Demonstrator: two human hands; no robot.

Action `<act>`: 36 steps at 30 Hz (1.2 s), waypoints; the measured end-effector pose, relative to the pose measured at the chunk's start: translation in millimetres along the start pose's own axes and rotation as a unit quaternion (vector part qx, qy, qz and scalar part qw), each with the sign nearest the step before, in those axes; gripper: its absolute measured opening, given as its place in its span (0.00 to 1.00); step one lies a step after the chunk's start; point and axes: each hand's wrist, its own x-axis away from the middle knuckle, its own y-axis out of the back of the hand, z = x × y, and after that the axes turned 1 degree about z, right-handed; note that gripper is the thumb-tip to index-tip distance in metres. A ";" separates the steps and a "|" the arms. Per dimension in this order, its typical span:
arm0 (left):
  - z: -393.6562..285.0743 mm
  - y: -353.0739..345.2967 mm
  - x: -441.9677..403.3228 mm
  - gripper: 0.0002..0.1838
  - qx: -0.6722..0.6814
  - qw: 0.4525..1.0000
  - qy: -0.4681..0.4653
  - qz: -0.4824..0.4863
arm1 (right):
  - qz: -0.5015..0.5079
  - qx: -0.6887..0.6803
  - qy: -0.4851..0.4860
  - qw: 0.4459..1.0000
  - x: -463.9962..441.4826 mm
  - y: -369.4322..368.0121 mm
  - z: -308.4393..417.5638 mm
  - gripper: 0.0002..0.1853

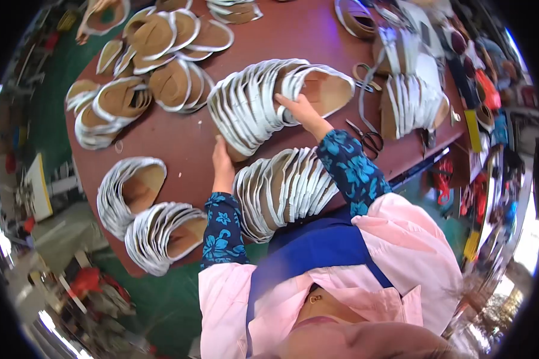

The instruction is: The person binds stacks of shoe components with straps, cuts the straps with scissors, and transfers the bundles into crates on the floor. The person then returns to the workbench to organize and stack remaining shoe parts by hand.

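Observation:
A long row of nested brown shoe uppers with white edging (251, 102) lies across the middle of the table, held between both hands. My left hand (223, 163) grips its near left end, with part of the fingers hidden behind the pieces. Toward the right end, my right hand (303, 113) closes around the row, its thumb over the white edges. The rightmost upper (326, 91) shows its tan inner side. Just below my hands, close to my body, sits a second nested row of uppers (284, 188).
More nested stacks (161, 236) lie at the front left of the red-brown table (179, 140). Loose uppers (156, 36) spread over the back left. At right are bundled uppers (404, 105), black-handled scissors (370, 140) and a grey strap (365, 105). Another person's hand (93, 15) shows at top left.

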 end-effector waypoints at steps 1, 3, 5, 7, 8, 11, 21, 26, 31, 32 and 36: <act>-14.6 -9.7 0.5 0.32 0.062 0.998 0.014 -0.014 | 0.024 0.037 -0.041 0.998 -2.5 4.9 1.9 0.20; -33.1 -19.9 5.7 0.34 0.115 0.993 0.033 -0.019 | 0.078 0.118 -0.064 0.988 1.7 6.1 12.0 0.19; -22.4 12.5 2.7 0.37 0.149 0.987 0.053 -0.006 | 0.137 0.127 -0.095 0.978 25.7 -10.1 20.4 0.20; -23.3 28.4 17.8 0.36 0.176 0.982 0.062 -0.022 | 0.183 0.081 -0.026 0.979 29.1 -32.2 -5.8 0.22; -39.5 23.2 37.5 0.35 0.164 0.983 0.059 -0.051 | 0.205 0.076 0.078 0.973 24.0 -39.3 -36.0 0.23; -23.2 39.2 34.9 0.37 0.131 0.980 0.104 -0.109 | 0.230 0.126 0.021 0.965 24.3 -38.7 -34.4 0.27; -6.8 117.2 141.0 0.38 -0.081 0.972 0.202 -0.090 | -0.314 0.620 0.013 0.719 80.6 224.6 -49.7 0.08; 14.6 122.2 249.5 0.32 -0.143 0.946 0.291 -0.006 | -0.260 0.567 0.135 0.770 117.3 231.9 -33.9 0.04; 40.7 81.7 289.0 0.19 -0.010 0.959 0.283 0.014 | -0.210 0.434 0.141 0.865 268.7 173.9 -30.0 0.03; 43.7 77.9 287.8 0.18 0.006 0.958 0.288 0.004 | -0.139 0.215 -0.094 0.962 295.5 158.7 -46.1 0.03; 82.9 94.1 281.0 0.22 0.144 0.965 0.219 0.026 | 0.032 0.283 -0.065 0.956 294.5 121.4 -133.1 0.09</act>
